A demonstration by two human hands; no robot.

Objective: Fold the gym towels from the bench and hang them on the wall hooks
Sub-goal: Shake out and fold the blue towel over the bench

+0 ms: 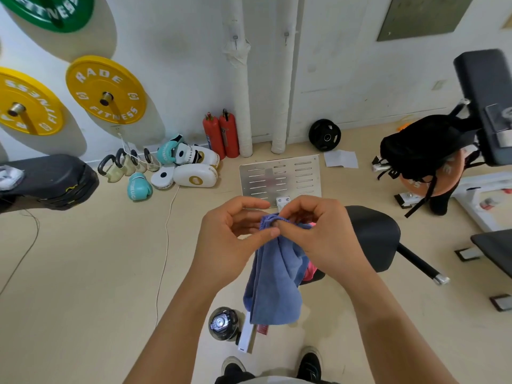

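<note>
A blue towel (277, 281) hangs in front of me, bunched at its top edge. My left hand (230, 239) pinches that top edge between thumb and fingers. My right hand (318, 234) grips the same bunched edge from the right, fingers curled over it. Behind the blue towel a bit of a pink towel (310, 270) shows, lying on the black bench seat (374, 236). Two small wall hooks (235, 38) (286, 34) sit high on the white wall ahead.
Two red fire extinguishers (221, 134) stand at the wall beside white pipes. Boxing gloves and pads (182, 167) and kettlebells lie on the floor at left. A metal plate (279, 176) lies ahead. A black bag (421, 151) and gym machine stand at right. A bottle (221, 322) sits near my feet.
</note>
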